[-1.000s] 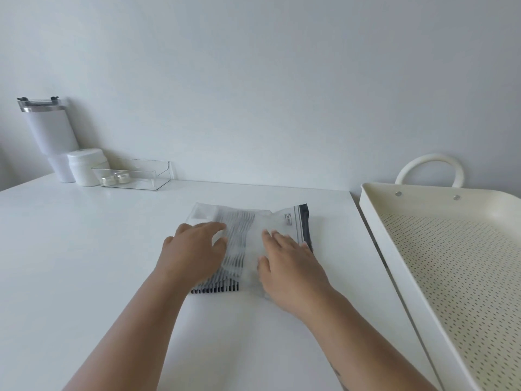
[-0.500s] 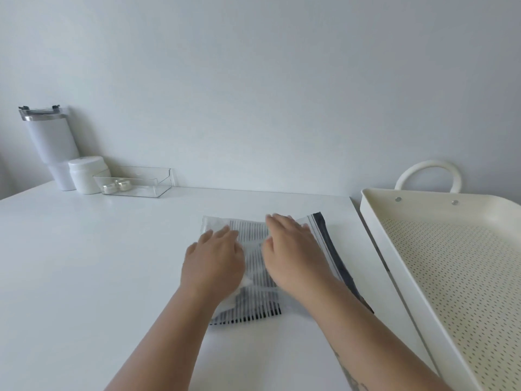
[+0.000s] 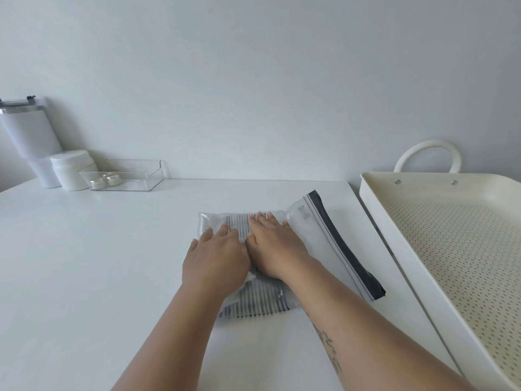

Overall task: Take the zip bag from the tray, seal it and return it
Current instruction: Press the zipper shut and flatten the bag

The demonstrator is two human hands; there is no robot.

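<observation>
Clearly, with the zip bag (image 3: pixel 318 235) lying flat on the table (image 3: pixel 98 263) at centre frame, left of the tray (image 3: pixel 377 210), the left hand (image 3: pixel 215 261) and right hand (image 3: pixel 272 249) (both spread, palms down, gripping nothing) should press air toward the dark zip strip at the bag's right edge before sealing.

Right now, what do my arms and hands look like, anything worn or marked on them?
Both forearms are bare, with no sleeves in view. The left hand and right hand wear no gloves, and no rings or watch show. The fingers have short, unpainted-looking nails. A dark tattoo of script-like marks runs along the right forearm.
</observation>
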